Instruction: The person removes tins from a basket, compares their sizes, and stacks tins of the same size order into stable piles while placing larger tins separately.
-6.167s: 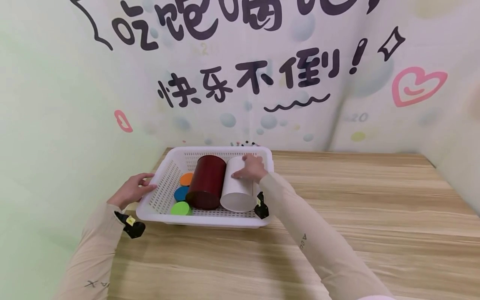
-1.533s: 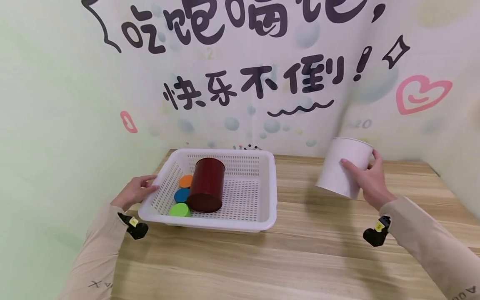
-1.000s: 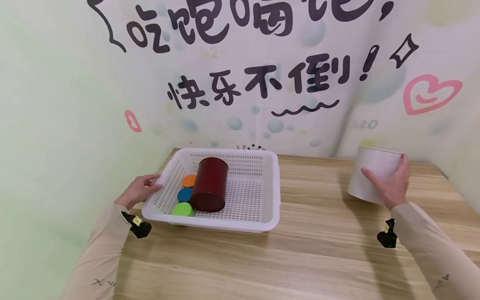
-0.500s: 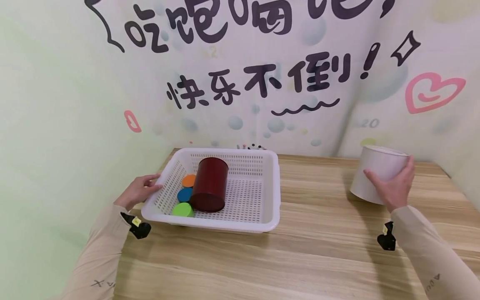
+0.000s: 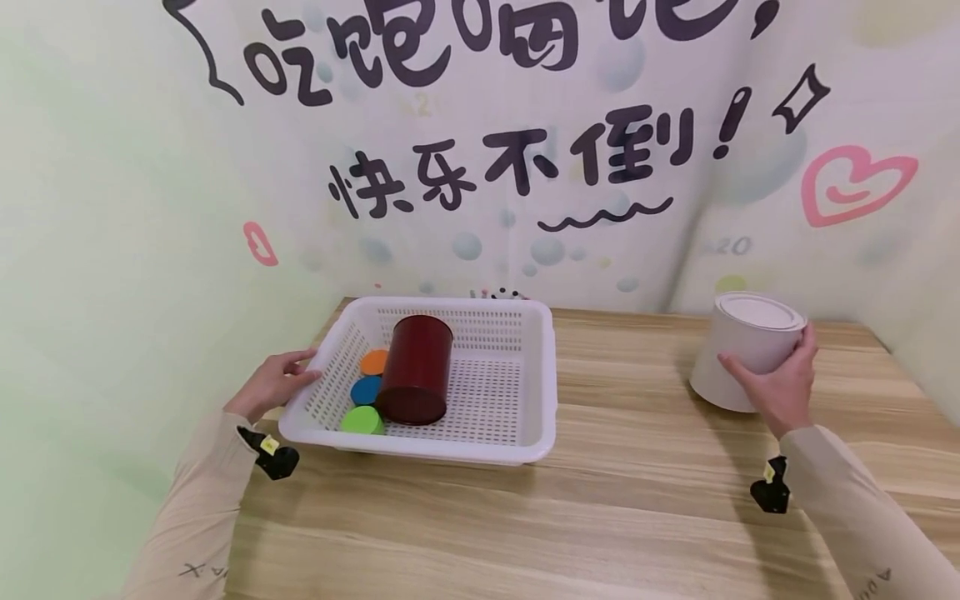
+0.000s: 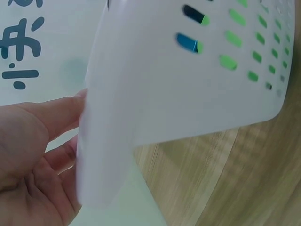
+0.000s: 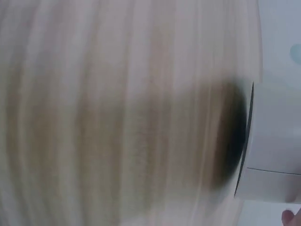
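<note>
At the right of the table my right hand [image 5: 783, 383] grips a white can [image 5: 738, 354] from its right side, with the thumb on the near wall and the fingers round the far side. Its round, ridged end faces up, and the can leans slightly. In the right wrist view the white can [image 7: 275, 141] has its lower edge at the tabletop with a dark shadow beside it; whether the whole base touches is unclear. My left hand [image 5: 272, 383] holds the left rim of a white plastic basket [image 5: 542, 383]. Up close, fingers [image 6: 56, 113] meet that rim [image 6: 106, 122].
Inside the basket a dark red can [image 5: 416, 367] lies on its side. Along its left are an orange disc [image 5: 373, 362], a blue disc [image 5: 365, 390] and a green round piece [image 5: 363, 420]. A printed wall cloth [image 5: 480, 167] hangs behind the wooden table [image 5: 630, 500].
The white can left the basket in my right hand and travelled right. Over the last second it has turned until its ridged end shows on top. My left hand stays at the rim.
</note>
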The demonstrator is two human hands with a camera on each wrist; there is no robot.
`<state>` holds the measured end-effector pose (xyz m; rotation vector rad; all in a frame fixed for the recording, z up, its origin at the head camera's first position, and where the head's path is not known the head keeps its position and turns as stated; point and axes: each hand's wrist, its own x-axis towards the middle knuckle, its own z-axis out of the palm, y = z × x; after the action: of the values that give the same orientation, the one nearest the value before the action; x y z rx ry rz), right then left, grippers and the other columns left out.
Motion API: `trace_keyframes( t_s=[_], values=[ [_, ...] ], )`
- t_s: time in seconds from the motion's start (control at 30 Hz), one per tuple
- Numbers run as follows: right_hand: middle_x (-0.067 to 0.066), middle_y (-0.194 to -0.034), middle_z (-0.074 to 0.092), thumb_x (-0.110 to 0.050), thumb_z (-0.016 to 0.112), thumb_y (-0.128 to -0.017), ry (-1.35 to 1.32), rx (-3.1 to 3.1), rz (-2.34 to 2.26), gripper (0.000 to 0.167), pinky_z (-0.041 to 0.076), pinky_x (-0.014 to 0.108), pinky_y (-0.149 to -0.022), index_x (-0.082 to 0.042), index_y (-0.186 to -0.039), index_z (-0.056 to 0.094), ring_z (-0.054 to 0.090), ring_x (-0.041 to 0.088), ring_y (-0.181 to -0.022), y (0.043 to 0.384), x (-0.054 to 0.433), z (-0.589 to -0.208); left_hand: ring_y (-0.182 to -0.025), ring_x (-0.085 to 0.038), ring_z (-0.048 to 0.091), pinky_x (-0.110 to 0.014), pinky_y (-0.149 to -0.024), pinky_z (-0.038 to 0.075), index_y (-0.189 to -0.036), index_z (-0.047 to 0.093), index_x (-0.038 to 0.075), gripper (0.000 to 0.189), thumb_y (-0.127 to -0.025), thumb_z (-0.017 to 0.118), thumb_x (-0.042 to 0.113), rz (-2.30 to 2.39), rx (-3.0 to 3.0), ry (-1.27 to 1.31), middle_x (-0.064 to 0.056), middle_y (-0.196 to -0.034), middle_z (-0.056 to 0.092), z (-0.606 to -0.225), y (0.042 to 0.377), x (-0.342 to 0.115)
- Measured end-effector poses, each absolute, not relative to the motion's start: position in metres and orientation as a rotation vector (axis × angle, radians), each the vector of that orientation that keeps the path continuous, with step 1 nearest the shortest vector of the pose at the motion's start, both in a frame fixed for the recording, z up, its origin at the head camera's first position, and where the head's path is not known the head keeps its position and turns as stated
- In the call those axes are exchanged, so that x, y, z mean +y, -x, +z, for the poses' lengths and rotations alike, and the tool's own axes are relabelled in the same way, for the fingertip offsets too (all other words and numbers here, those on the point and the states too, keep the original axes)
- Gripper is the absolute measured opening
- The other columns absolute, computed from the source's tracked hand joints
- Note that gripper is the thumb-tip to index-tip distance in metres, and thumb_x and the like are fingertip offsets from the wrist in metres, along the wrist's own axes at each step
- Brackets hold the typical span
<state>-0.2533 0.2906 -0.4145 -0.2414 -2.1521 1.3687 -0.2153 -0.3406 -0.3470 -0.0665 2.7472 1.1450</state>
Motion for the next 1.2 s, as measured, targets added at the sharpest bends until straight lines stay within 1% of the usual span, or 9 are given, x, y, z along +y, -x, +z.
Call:
trace_keyframes(
  t_s=[0.07,0.17,0.3,0.4,0.63,0.83,1.03,1.13,1.2],
  values=[
    [0.007,-0.138,0.024,-0.017,0.075,-0.067,0.208,-2.155,1.386,0.101,0.022,0.033,-0.1,-0.028,-0.139,0.004,0.028,0.018,-0.121,0.256,0.297,-0.424,-0.079,-0.023,0.058,-0.033,-0.069,0.05,-0.138,0.022,-0.002,0.06,-0.091,0.05,0.023,1.144,2.747,0.062,-0.023,-0.106,0.049,-0.347,0.215,-0.341],
    [0.004,-0.138,0.022,-0.017,0.077,-0.066,0.144,-2.138,1.402,0.104,0.02,0.031,-0.101,-0.031,-0.138,0.002,0.025,0.014,-0.122,0.267,0.316,-0.448,-0.079,-0.023,0.058,-0.032,-0.068,0.05,-0.138,0.022,-0.001,0.06,-0.091,0.05,0.024,1.146,2.744,0.056,-0.023,-0.106,0.049,-0.347,0.216,-0.341],
    [0.002,-0.14,0.022,-0.02,0.078,-0.066,0.107,-2.146,1.409,0.108,0.019,0.034,-0.102,-0.036,-0.137,-0.001,0.024,0.009,-0.122,0.282,0.34,-0.478,-0.078,-0.023,0.058,-0.032,-0.068,0.05,-0.138,0.023,-0.002,0.06,-0.091,0.05,0.023,1.143,2.749,0.058,-0.023,-0.105,0.05,-0.348,0.216,-0.341],
    [0.003,-0.139,0.024,-0.017,0.078,-0.065,0.088,-2.136,1.427,0.109,0.021,0.037,-0.101,-0.037,-0.137,-0.001,0.026,0.009,-0.121,0.283,0.344,-0.484,-0.078,-0.023,0.057,-0.032,-0.068,0.05,-0.138,0.023,-0.002,0.06,-0.091,0.05,0.023,1.141,2.753,0.058,-0.023,-0.105,0.05,-0.348,0.216,-0.341],
    [0.006,-0.137,0.029,-0.013,0.078,-0.065,0.059,-2.118,1.428,0.107,0.02,0.03,-0.101,-0.034,-0.137,0.002,0.028,0.007,-0.119,0.275,0.337,-0.48,-0.078,-0.023,0.057,-0.031,-0.068,0.05,-0.137,0.023,-0.003,0.06,-0.091,0.05,0.023,1.129,2.763,0.057,-0.024,-0.105,0.05,-0.347,0.215,-0.342],
    [0.003,-0.138,0.025,-0.013,0.078,-0.065,0.083,-2.125,1.422,0.108,0.021,0.032,-0.101,-0.035,-0.137,0.0,0.026,0.008,-0.12,0.278,0.337,-0.483,-0.077,-0.022,0.057,-0.03,-0.067,0.05,-0.137,0.023,-0.003,0.059,-0.091,0.05,0.022,1.132,2.759,0.059,-0.024,-0.105,0.05,-0.346,0.215,-0.342],
    [-0.002,-0.134,0.025,-0.013,0.08,-0.061,0.036,-2.085,1.392,0.105,0.02,0.029,-0.1,-0.035,-0.135,0.009,0.027,0.009,-0.12,0.284,0.341,-0.48,-0.078,-0.023,0.057,-0.031,-0.067,0.05,-0.138,0.023,-0.002,0.06,-0.091,0.05,0.023,1.142,2.756,0.071,-0.024,-0.107,0.049,-0.347,0.215,-0.342],
    [-0.003,-0.135,0.022,-0.018,0.079,-0.065,0.071,-2.14,1.375,0.107,0.015,0.031,-0.102,-0.034,-0.137,0.002,0.023,0.01,-0.122,0.282,0.344,-0.472,-0.078,-0.023,0.058,-0.031,-0.068,0.05,-0.138,0.023,-0.002,0.06,-0.091,0.05,0.023,1.146,2.756,0.073,-0.025,-0.107,0.05,-0.347,0.214,-0.342],
    [0.0,-0.14,0.015,-0.022,0.076,-0.069,0.115,-2.201,1.401,0.107,0.011,0.036,-0.104,-0.032,-0.139,-0.005,0.016,0.012,-0.127,0.272,0.341,-0.454,-0.078,-0.023,0.058,-0.031,-0.068,0.05,-0.138,0.023,-0.002,0.059,-0.091,0.05,0.023,1.146,2.759,0.07,-0.024,-0.107,0.05,-0.347,0.214,-0.342]
  ],
)
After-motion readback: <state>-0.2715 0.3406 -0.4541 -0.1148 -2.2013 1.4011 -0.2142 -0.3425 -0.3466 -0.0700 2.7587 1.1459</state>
